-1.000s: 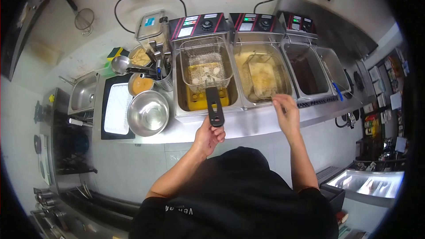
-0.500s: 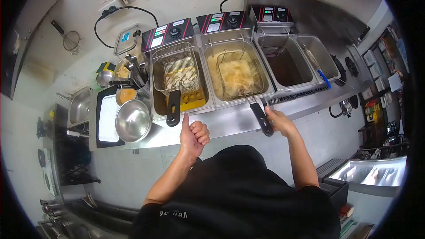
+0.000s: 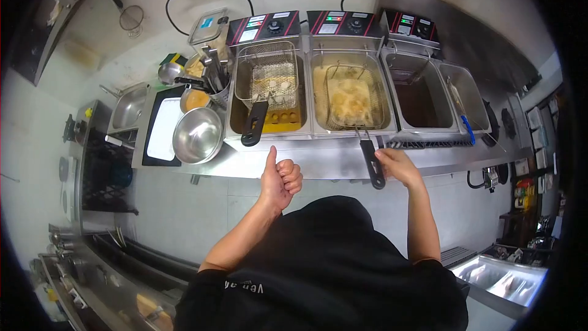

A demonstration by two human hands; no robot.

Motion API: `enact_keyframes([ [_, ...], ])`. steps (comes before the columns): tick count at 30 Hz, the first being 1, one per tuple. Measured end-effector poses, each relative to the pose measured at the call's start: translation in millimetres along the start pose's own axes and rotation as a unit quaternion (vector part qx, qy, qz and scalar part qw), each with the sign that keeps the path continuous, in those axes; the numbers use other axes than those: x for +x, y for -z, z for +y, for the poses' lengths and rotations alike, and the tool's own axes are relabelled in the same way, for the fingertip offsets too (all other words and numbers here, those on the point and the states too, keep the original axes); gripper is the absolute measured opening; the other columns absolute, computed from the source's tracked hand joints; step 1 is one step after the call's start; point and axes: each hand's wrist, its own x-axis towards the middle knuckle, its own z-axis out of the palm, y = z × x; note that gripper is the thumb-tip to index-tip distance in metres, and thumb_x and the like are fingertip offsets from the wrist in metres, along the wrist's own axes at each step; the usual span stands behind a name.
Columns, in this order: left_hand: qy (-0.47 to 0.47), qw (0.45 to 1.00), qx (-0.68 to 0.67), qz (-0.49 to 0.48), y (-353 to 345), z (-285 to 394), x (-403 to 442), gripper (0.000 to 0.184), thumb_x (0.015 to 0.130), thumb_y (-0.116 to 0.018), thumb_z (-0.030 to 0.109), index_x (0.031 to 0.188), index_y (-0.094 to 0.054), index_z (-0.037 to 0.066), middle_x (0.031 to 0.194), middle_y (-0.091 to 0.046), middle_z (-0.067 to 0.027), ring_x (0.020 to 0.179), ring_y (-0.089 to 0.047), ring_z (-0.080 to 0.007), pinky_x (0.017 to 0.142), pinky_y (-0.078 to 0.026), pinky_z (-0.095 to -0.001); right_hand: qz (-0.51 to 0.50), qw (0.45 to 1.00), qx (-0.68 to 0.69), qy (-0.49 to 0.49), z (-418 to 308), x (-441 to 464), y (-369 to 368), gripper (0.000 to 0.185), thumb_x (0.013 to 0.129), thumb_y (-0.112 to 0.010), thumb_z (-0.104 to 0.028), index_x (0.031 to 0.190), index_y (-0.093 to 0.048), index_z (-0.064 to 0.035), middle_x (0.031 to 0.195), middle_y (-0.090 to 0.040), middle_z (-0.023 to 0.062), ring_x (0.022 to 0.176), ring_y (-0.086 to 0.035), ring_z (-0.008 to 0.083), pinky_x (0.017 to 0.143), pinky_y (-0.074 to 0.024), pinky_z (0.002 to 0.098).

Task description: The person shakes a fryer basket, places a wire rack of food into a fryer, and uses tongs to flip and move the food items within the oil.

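My left hand (image 3: 280,179) is curled closed with its thumb raised and nothing visible in it, just below the black handle (image 3: 254,124) of the left fryer basket (image 3: 267,73). That basket is raised above yellow oil, with a few pale pieces inside. My right hand (image 3: 399,167) has its fingers closed at the right edge of another black handle (image 3: 372,164); its grip is partly hidden. This handle belongs to the middle basket (image 3: 331,101), where golden food sits in foaming oil.
A third fryer (image 3: 422,104) with dark oil stands to the right. At left are a steel bowl (image 3: 197,136), a white tray (image 3: 164,127), a utensil holder (image 3: 219,95), an orange-filled container (image 3: 196,100) and a sink (image 3: 130,110). The counter edge runs before me.
My left hand has come away from the left basket's handle and curled closed. The middle basket's handle now points toward me, beside my right hand, which has moved slightly lower.
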Motion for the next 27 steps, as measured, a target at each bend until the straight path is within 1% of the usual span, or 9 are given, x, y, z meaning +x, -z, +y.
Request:
enact_keyframes([
  [5, -0.018, 1.0, -0.008, 0.003, 6.3, 9.1, -10.1, 0.06, 0.094, -0.028, 0.059, 0.052, -0.024, 0.017, 0.048, -0.022, 0.0034, 0.04, -0.019, -0.0104, 0.036, -0.015, -0.0257, 0.012, 0.995, -0.089, 0.038, -6.5, 11.4, -5.6, 0.05, 0.088, -0.059, -0.043, 0.106, -0.064, 0.0032, 0.073, -0.064, 0.0081, 0.062, -0.059, 0.0138, 0.055, -0.0469, 0.0278],
  [7, -0.027, 1.0, -0.004, 0.01, 11.9, 13.0, -11.8, 0.058, 0.095, -0.03, 0.056, 0.053, -0.025, 0.017, 0.049, -0.023, 0.0035, 0.04, -0.019, -0.01, 0.035, -0.015, -0.0254, 0.041, 0.984, -0.172, 0.031, -13.6, 13.2, -7.3, 0.049, 0.086, -0.06, -0.043, 0.098, -0.067, 0.0042, 0.064, -0.061, 0.0097, 0.057, -0.058, 0.0152, 0.054, -0.0453, 0.0301],
  [10, -0.036, 0.999, 0.005, 0.017, 20.9, 19.7, -11.7, 0.054, 0.096, -0.035, 0.051, 0.055, -0.027, 0.017, 0.051, -0.024, 0.0036, 0.04, -0.018, -0.0091, 0.035, -0.015, -0.0251, 0.062, 0.978, -0.197, 0.017, -32.0, 5.3, -12.9, 0.049, 0.085, -0.061, -0.043, 0.093, -0.069, 0.0044, 0.058, -0.059, 0.011, 0.053, -0.057, 0.0173, 0.053, -0.044, 0.0317],
  [17, -0.027, 0.999, -0.003, 0.024, 27.2, 25.0, -9.9, 0.047, 0.097, -0.042, 0.042, 0.059, -0.03, 0.016, 0.054, -0.027, 0.0036, 0.039, -0.018, -0.0078, 0.035, -0.016, -0.0243, 0.078, 0.963, -0.258, 0.012, -36.0, 5.4, -12.9, 0.047, 0.085, -0.061, -0.043, 0.09, -0.07, 0.0031, 0.058, -0.06, 0.0123, 0.054, -0.059, 0.0184, 0.055, -0.045, 0.034],
  [20, -0.019, 0.999, 0.013, 0.023, 24.8, 25.7, -8.4, 0.047, 0.097, -0.042, 0.041, 0.057, -0.03, 0.017, 0.053, -0.026, 0.0045, 0.04, -0.02, -0.0081, 0.035, -0.016, -0.0239, 0.102, 0.961, -0.258, 0.018, -34.7, 2.2, -7.0, 0.045, 0.085, -0.061, -0.042, 0.087, -0.069, 0.0029, 0.062, -0.062, 0.0164, 0.058, -0.062, 0.0255, 0.059, -0.0467, 0.0383],
  [22, -0.017, 1.0, 0.016, 0.019, 24.8, 26.5, -7.7, 0.047, 0.097, -0.042, 0.04, 0.057, -0.03, 0.017, 0.053, -0.026, 0.0045, 0.04, -0.019, -0.0081, 0.035, -0.016, -0.024, 0.151, 0.93, -0.333, 0.044, -39.5, -1.3, 0.7, 0.044, 0.084, -0.061, -0.041, 0.084, -0.069, 0.0025, 0.066, -0.063, 0.0207, 0.067, -0.064, 0.0348, 0.063, -0.0475, 0.0426],
  [23, -0.016, 1.0, 0.019, 0.017, 25.2, 26.8, -8.0, 0.047, 0.097, -0.042, 0.04, 0.057, -0.03, 0.017, 0.053, -0.026, 0.0045, 0.04, -0.019, -0.008, 0.035, -0.017, -0.0241, 0.15, 0.929, -0.335, 0.045, -44.9, -1.9, 4.5, 0.044, 0.084, -0.061, -0.041, 0.084, -0.069, 0.0025, 0.066, -0.063, 0.0207, 0.067, -0.064, 0.0348, 0.063, -0.0475, 0.0426],
  [25, -0.016, 0.999, 0.018, 0.025, 25.0, 28.0, -10.6, 0.047, 0.097, -0.042, 0.04, 0.057, -0.03, 0.017, 0.053, -0.026, 0.0045, 0.04, -0.019, -0.008, 0.035, -0.017, -0.0242, 0.199, 0.867, -0.45, 0.078, -65.3, -1.3, 13.6, 0.039, 0.084, -0.063, -0.038, 0.088, -0.069, -0.0005, 0.067, -0.063, 0.0187, 0.062, -0.062, 0.0331, 0.059, -0.0465, 0.0391],
  [27, -0.018, 0.999, 0.017, 0.033, 27.0, 29.8, -13.0, 0.047, 0.097, -0.042, 0.04, 0.057, -0.03, 0.017, 0.053, -0.026, 0.0044, 0.04, -0.018, -0.008, 0.035, -0.017, -0.0243, 0.206, 0.862, -0.451, 0.102, -123.8, -13.1, 5.9, 0.038, 0.084, -0.062, -0.037, 0.087, -0.069, -0.0004, 0.07, -0.063, 0.0199, 0.068, -0.063, 0.0351, 0.063, -0.0475, 0.0415],
])
